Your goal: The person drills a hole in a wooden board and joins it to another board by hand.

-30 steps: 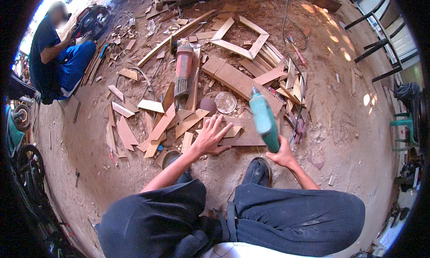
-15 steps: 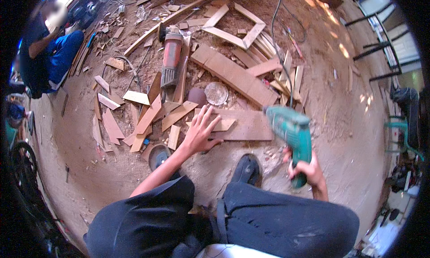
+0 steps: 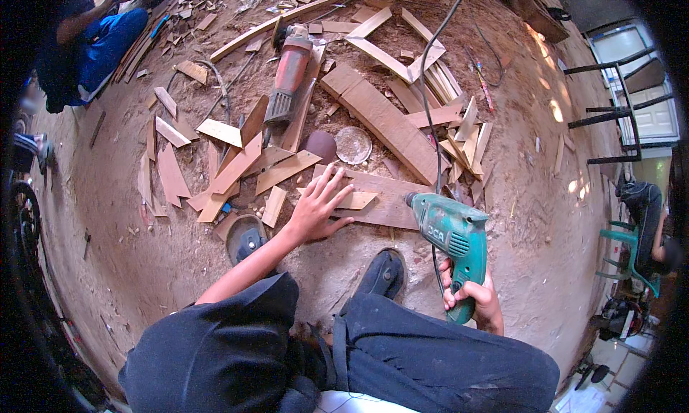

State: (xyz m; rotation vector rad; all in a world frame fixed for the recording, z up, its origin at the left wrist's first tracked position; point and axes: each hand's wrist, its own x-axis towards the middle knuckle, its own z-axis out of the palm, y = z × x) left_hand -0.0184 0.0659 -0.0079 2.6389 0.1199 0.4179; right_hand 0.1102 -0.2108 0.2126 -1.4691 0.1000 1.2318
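My right hand (image 3: 474, 298) grips the handle of a green corded power drill (image 3: 453, 230). The drill's chuck points left, over the right end of a flat brown board (image 3: 395, 193) on the ground. With fingers spread, my left hand (image 3: 316, 208) presses down on a short pale wood strip (image 3: 357, 200) with an angled end, which lies on that board. Part of the strip is hidden under the hand. Whether a bit sits in the chuck I cannot make out.
Beyond the board lie a red angle grinder (image 3: 289, 76), a round tin lid (image 3: 353, 146), a thick plank (image 3: 380, 122) and a pale wooden frame (image 3: 391, 61). Wood offcuts (image 3: 172, 172) litter the left. A cable (image 3: 428, 97) runs past the drill. Another person (image 3: 108, 47) sits far left.
The drill has moved a little left and lower, nearer the board. My left hand stays on the strip. The whole view has shifted slightly.
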